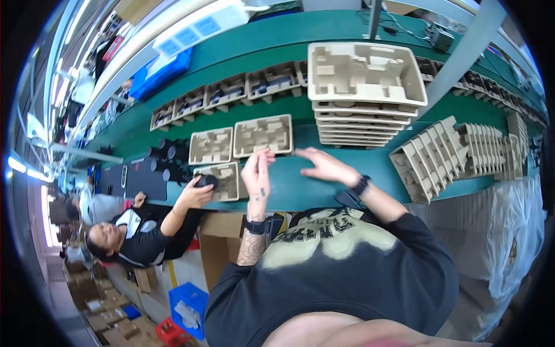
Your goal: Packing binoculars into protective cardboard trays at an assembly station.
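My left hand point(256, 172) is at the near edge of a beige moulded tray point(263, 122), thumb and fingers drawn together. Whatever they may pinch is too small or hidden to make out. To its right, my right hand point(328, 166) hovers over the green table point(292, 188) with fingers stretched apart and nothing in them. Another similar tray point(211, 136) lies to the left, and a third tray point(230, 173) sits nearer, beside my left wrist. Over that third tray, a co-worker's hand point(195, 195) grips a black cylindrical part point(207, 182).
A tall stack of trays point(367, 72) stands beyond my right hand; tipped tray stacks point(433, 162) lie further right. Filled trays point(225, 92) line the back. Black cylinders point(173, 151) cluster at the left. An upright metal post point(462, 52) rises behind the trays.
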Demonstrator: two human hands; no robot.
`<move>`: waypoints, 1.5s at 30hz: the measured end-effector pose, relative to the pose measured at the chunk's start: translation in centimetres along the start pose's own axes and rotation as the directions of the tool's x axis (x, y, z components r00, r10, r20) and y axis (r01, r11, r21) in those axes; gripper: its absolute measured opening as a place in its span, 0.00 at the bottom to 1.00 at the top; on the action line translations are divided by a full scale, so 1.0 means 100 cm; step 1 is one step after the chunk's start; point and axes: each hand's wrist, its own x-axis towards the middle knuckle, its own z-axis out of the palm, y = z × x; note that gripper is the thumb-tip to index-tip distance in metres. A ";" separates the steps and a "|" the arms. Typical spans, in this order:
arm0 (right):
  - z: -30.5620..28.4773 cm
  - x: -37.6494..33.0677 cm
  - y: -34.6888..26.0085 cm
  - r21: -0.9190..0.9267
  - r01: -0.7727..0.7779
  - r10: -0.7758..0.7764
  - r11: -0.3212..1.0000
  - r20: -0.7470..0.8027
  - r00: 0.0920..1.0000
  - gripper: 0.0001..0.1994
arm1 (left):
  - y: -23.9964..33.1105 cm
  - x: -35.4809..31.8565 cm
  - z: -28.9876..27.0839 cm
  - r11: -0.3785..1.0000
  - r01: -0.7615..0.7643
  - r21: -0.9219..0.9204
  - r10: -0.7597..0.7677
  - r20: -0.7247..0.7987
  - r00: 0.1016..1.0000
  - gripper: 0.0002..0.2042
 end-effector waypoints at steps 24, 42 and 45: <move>-0.167 -0.089 -0.120 0.631 -0.305 0.470 0.713 -0.108 0.876 0.40 | 0.169 0.001 -0.067 0.988 0.029 -0.154 0.007 0.229 0.973 0.06; -0.188 0.089 0.104 -0.458 -0.816 0.506 0.353 -0.640 0.578 0.31 | -0.217 -0.109 -0.179 0.699 0.617 0.361 -0.273 -0.663 0.697 0.10; -0.179 0.064 0.117 -0.533 -0.763 0.424 0.366 -0.634 0.647 0.31 | -0.243 -0.115 -0.196 0.700 0.614 0.365 -0.269 -0.661 0.700 0.09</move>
